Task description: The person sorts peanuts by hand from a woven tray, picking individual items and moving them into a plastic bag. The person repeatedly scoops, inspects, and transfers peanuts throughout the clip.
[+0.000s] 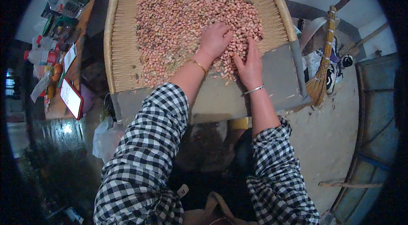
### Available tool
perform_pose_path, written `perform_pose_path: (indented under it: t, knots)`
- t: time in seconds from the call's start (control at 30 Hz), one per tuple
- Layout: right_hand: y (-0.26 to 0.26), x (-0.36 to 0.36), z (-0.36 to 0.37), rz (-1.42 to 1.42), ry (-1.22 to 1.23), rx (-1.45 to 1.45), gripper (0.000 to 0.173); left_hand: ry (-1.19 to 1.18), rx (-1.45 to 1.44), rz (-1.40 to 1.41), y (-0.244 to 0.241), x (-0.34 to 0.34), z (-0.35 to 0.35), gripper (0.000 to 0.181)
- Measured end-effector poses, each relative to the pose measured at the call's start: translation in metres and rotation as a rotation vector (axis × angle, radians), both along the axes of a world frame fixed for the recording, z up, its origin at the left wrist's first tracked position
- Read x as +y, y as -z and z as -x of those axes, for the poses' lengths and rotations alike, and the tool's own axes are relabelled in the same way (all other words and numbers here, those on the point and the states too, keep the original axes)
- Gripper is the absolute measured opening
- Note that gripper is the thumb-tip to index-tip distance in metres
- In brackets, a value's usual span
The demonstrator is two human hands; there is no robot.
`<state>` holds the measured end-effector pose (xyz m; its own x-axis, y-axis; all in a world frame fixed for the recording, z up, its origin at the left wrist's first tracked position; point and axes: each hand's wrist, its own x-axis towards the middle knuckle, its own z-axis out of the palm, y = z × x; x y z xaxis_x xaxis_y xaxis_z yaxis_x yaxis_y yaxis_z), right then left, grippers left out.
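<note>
A heap of shelled pink peanuts (178, 21) covers much of a woven winnowing basket (122, 56) in front of me. Some darker kernels and pale bits of debris are mixed in. My left hand (215, 38) rests on the peanuts with curled fingers, a gold bangle at its wrist; what lies under its fingertips is hidden. Close by on the right, my right hand (251, 62) is set on edge against the heap, thumb apart from its fingers, a silver bangle at the wrist. Between both hands lie loose peanuts. The basket's near lip is a smooth grey sheet (220, 97).
On the left a wooden table (83, 30) bears plastic bottles (47, 56), packages and a lit phone (71, 98) in a red case. A straw broom (325, 56) leans at the right, near shoes (331, 78). Plastic bags (106, 139) hang below the basket's left corner.
</note>
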<state>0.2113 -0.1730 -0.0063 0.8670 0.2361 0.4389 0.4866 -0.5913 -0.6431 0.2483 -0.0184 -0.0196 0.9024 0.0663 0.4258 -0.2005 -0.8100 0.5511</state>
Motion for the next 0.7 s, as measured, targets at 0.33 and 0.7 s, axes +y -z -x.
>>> perform_pose_path:
  t: [0.33, 0.7]
  knots:
    - [0.016, 0.025, 0.031, 0.249, -0.077, -0.118, 0.04, -0.032, 0.041, -0.191, -0.01, 0.006, 0.088, 0.022]
    - [0.018, 0.013, 0.04, 0.476, 0.056, -0.231, 0.037, -0.103, 0.089, -0.451, -0.014, 0.011, 0.189, 0.039]
